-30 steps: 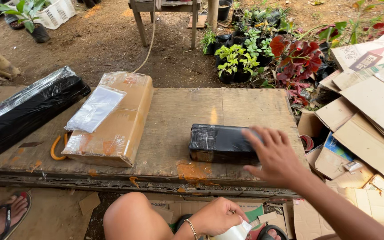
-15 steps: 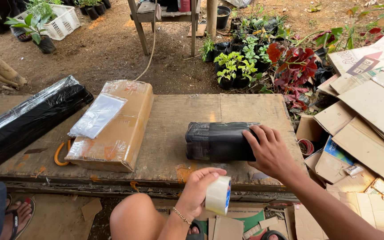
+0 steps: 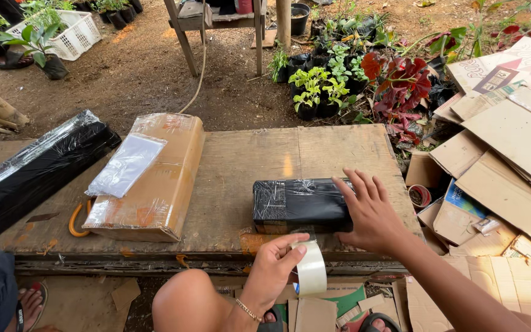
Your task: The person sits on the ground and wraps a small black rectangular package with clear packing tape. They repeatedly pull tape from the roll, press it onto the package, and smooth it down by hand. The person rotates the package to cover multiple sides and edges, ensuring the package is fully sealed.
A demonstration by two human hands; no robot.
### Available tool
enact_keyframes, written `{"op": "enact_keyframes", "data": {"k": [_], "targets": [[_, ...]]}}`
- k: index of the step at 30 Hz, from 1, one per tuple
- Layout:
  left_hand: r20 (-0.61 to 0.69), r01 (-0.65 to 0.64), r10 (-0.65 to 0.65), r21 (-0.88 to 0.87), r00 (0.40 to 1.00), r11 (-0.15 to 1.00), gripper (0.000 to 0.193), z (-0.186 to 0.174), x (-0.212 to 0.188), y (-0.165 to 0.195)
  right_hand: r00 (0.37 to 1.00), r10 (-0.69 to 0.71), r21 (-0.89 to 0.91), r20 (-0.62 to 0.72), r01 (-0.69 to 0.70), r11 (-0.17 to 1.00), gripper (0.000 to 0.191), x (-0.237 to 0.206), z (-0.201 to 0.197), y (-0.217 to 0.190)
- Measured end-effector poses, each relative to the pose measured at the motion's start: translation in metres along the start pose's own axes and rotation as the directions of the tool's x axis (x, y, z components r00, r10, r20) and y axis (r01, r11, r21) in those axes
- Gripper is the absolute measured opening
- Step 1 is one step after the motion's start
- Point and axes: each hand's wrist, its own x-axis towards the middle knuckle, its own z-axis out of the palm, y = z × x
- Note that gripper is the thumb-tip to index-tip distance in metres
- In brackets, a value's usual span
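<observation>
Right hand [image 3: 373,215] rests flat, fingers spread, on black wrapped parcel [image 3: 299,205]; left hand [image 3: 275,267] grips clear tape roll [image 3: 311,268] at worktop [image 3: 247,166] edge.

There is a single view, from a camera on the person's head, looking steeply down and forward over the wooden counter [image 3: 314,154] from its near edge. It sits close above the counter, with potted plants [image 3: 321,92] on the ground just beyond the far edge.
</observation>
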Motion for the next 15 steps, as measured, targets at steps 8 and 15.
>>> {"op": "enact_keyframes", "data": {"k": [8, 15], "targets": [[-0.031, -0.071, 0.078, 0.177, 0.996, 0.982, 0.043, 0.001, -0.004, 0.019, 0.909, 0.099, 0.038, 0.404, -0.125, 0.991, 0.126, 0.041, -0.030, -0.004], [-0.025, -0.059, 0.060, 0.027, 0.998, 0.998, 0.046, 0.011, -0.004, 0.042, 0.963, -0.018, 0.060, 0.270, 0.002, 0.998, 0.126, 0.024, -0.036, -0.005]]}}
